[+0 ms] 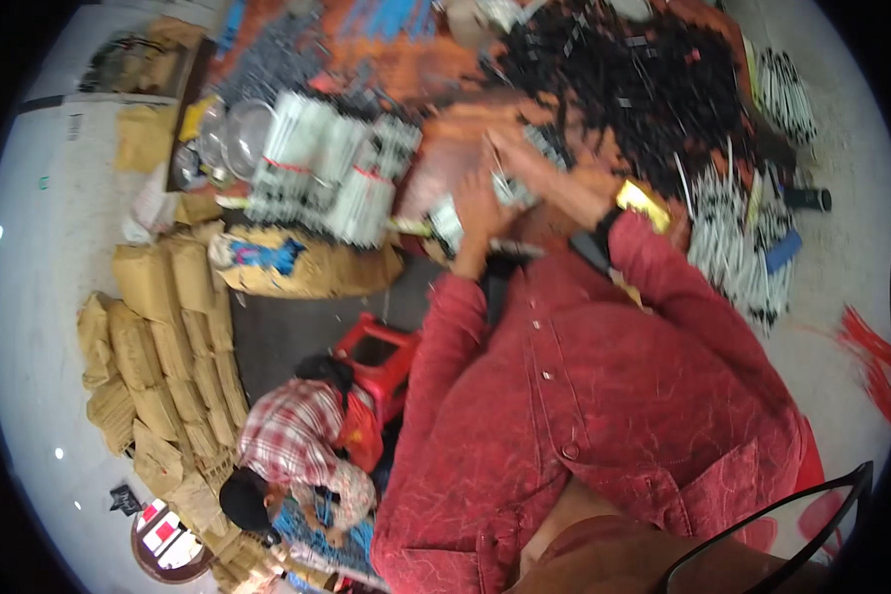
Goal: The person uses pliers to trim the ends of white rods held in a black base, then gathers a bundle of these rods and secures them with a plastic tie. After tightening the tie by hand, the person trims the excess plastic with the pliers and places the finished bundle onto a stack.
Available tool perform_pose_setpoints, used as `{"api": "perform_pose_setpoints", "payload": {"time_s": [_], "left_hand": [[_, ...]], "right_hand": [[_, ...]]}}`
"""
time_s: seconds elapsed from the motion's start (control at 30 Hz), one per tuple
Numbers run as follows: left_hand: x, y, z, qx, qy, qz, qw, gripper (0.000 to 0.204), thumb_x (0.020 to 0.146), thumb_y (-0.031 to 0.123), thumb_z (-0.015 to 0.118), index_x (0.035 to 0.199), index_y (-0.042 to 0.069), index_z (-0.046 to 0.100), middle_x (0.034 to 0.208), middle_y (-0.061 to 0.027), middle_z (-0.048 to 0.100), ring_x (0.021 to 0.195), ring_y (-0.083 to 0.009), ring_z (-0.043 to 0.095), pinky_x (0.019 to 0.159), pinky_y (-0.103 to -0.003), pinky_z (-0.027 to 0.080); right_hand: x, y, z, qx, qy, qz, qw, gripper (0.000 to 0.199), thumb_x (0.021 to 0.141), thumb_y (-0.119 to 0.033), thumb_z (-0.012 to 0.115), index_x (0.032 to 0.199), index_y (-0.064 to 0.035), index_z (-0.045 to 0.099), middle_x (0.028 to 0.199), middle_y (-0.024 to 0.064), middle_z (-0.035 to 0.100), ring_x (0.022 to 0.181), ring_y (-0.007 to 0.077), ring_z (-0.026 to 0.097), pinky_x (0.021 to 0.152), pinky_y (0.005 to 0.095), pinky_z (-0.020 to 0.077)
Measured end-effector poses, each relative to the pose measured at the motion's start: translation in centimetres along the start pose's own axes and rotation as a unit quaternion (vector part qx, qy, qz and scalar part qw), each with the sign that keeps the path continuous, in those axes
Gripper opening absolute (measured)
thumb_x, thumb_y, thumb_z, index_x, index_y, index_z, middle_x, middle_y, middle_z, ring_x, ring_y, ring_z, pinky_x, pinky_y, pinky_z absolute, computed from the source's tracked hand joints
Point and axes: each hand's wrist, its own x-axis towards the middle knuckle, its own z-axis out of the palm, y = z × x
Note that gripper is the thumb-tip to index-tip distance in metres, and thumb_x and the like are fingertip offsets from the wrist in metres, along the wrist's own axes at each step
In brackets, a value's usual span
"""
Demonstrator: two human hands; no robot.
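Note:
A bundle of thin pale rods with dark ends [446, 224] lies across the reddish work surface in front of me. My left hand [481, 210] grips it from above, and rods show on both sides of the hand. Just beyond, my right hand [521, 161] reaches across over the bundle with its fingers drawn together. What those fingers hold is blurred and too small to name. Left of my hands, several bundles of similar pale rods [312, 163] lie side by side, with red bands around them.
Black strip-like parts [634, 89] are heaped at the far right. Loose pale rods [728, 238] lie near my right elbow, by a yellow packet [643, 204]. Brown paper packages [163, 337] are stacked at left. A red stool [379, 362] and a crouching person [292, 436] are at lower left.

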Motion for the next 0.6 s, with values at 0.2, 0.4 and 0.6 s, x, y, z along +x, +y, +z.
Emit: {"api": "perform_pose_setpoints", "payload": {"time_s": [0.2,0.4,0.6], "left_hand": [[0.6,-0.3,-0.2,0.009,-0.030,-0.034,0.999,0.096,0.053,0.046,0.089,0.128,0.001,0.050,0.106,-0.0200,0.063,0.095,-0.0395,0.060,0.081,-0.048,0.048],[-0.2,-0.3,0.0,-0.008,-0.078,-0.066,0.995,0.093,0.054,0.047,0.088,0.127,0.004,0.050,0.112,-0.0170,0.060,0.106,-0.0370,0.056,0.096,-0.047,0.042],[-0.1,-0.6,0.6,0.003,-0.029,-0.033,0.999,0.083,0.060,0.047,0.084,0.122,0.002,0.054,0.102,-0.0209,0.063,0.095,-0.0391,0.060,0.082,-0.049,0.048]], "right_hand": [[-2.7,-5.0,-0.8,-0.212,0.020,-0.059,0.975,0.023,0.094,-0.020,0.063,0.109,-0.0045,0.055,0.100,0.0005,0.059,0.090,0.0126,0.059,0.080,0.0286,0.0483],[-6.7,-3.5,-3.0,-0.359,0.047,-0.061,0.930,0.036,0.088,-0.015,0.067,0.118,-0.0019,0.052,0.094,0.0021,0.060,0.086,0.0133,0.058,0.078,0.0305,0.0485],[-9.7,-2.7,0.2,-0.488,-0.024,0.014,0.872,0.056,0.079,-0.017,0.073,0.128,-0.0041,0.050,0.085,0.0038,0.060,0.079,0.0157,0.060,0.073,0.0319,0.0490]]}}
